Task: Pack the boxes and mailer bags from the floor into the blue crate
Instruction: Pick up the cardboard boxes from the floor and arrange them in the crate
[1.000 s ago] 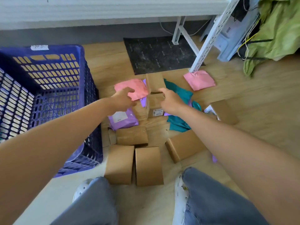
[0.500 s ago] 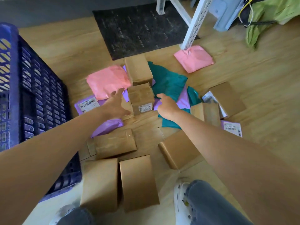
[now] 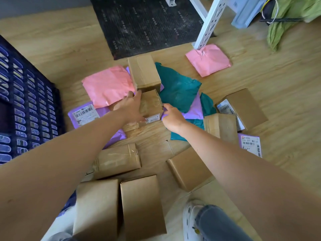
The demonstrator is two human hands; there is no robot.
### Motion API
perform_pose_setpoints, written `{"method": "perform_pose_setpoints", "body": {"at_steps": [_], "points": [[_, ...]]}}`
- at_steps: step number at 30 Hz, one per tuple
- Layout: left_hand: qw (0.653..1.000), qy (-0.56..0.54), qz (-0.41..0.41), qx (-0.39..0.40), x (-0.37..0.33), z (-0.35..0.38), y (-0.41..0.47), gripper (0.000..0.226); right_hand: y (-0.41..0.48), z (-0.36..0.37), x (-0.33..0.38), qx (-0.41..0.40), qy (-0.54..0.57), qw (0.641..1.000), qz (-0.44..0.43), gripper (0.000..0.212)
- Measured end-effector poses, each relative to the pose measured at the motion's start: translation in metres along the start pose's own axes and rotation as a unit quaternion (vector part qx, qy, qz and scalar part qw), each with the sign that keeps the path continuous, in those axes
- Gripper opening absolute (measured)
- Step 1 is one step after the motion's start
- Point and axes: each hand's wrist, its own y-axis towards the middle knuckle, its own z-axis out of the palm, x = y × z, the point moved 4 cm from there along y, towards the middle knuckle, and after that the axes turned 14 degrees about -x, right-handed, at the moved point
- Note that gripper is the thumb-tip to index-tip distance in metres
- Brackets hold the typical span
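A small taped cardboard box [image 3: 152,105] with a white label sits mid-floor. My left hand [image 3: 130,108] lies against its left side and my right hand [image 3: 172,116] touches its right corner, fingers spread. A larger box [image 3: 143,72] stands just behind it. Pink mailer bags [image 3: 107,86] [image 3: 208,60], teal bags [image 3: 178,87] and purple bags [image 3: 83,115] lie around. The blue crate [image 3: 29,108] stands at the left edge.
Several more cardboard boxes [image 3: 141,206] [image 3: 189,169] [image 3: 246,105] lie on the wooden floor near my feet and to the right. A dark mat [image 3: 147,25] and a white shelf leg [image 3: 208,23] stand behind the pile. Green cloth [image 3: 291,16] lies far right.
Both hands have closed in on the small labelled box: the left now rests on its side, the right reaches its corner. The view has tilted further down, pushing the crate leftward.
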Motion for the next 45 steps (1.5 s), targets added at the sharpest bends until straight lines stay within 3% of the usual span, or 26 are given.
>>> {"method": "perform_pose_setpoints", "body": {"at_steps": [4,12,20,29,34,41,45], "points": [[1.000,0.010,-0.014,-0.010,-0.002,-0.009,-0.002,0.100,0.000,0.000,0.000,0.001,0.023,1.000,0.002,0.053],[0.978,-0.182,-0.102,-0.015,0.009,-0.059,-0.021,0.095,-0.014,-0.026,0.021,-0.016,0.023,1.000,0.004,0.062],[0.942,-0.278,-0.167,-0.083,0.028,-0.152,-0.083,0.087,-0.072,-0.076,0.087,-0.076,0.059,0.995,-0.035,0.063],[0.907,-0.340,-0.195,-0.155,0.052,-0.240,-0.177,0.078,-0.149,-0.076,0.172,-0.075,0.150,0.976,-0.140,0.015],[0.890,-0.389,-0.164,-0.173,0.072,-0.274,-0.232,0.104,-0.193,-0.057,0.219,-0.031,0.190,0.966,-0.170,0.038],[0.839,-0.418,-0.249,-0.242,0.128,-0.306,-0.300,0.085,-0.248,-0.016,0.280,0.028,0.205,0.955,-0.211,0.054],[0.827,-0.390,-0.277,-0.296,0.159,-0.316,-0.333,0.098,-0.272,0.017,0.310,0.068,0.224,0.946,-0.224,0.056]]}}
